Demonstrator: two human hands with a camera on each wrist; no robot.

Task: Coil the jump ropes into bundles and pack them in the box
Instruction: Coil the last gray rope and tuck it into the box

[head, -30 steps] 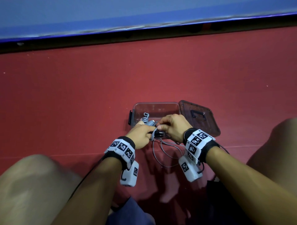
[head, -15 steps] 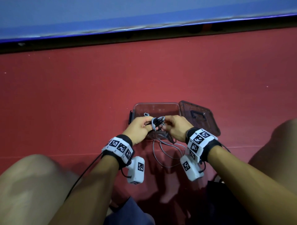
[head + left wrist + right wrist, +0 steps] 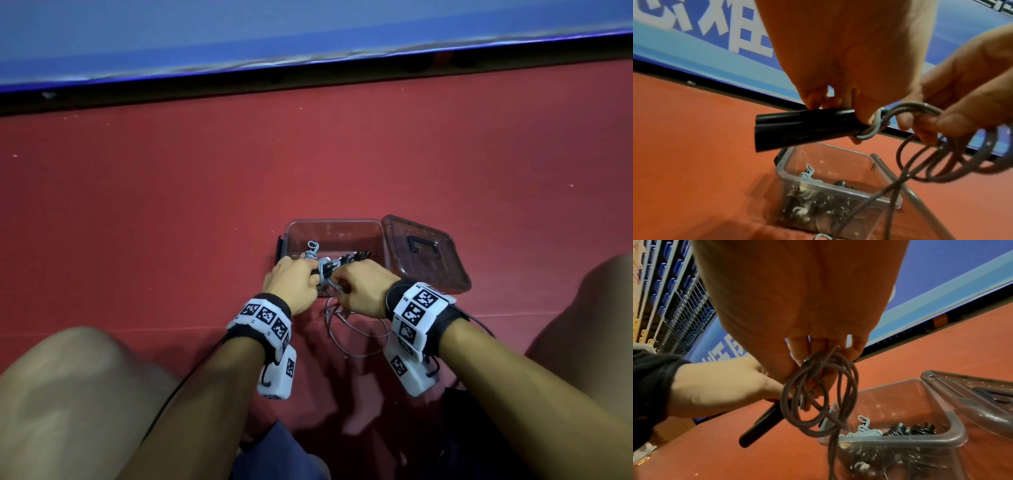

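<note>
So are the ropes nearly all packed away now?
Partly. Some coiled ropes already lie in the box, whose lid is off beside it. One more is in hand: the left hand grips the black handles, and the right hand holds grey loops, some cord trailing down. Left: finish that bundle and put it in. No other loose ropes show.

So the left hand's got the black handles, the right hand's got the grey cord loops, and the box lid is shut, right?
Not quite: the lid is off, lying beside the open box, as the head view shows. The left hand does hold the black handles, the right hand the cord loops.
</note>
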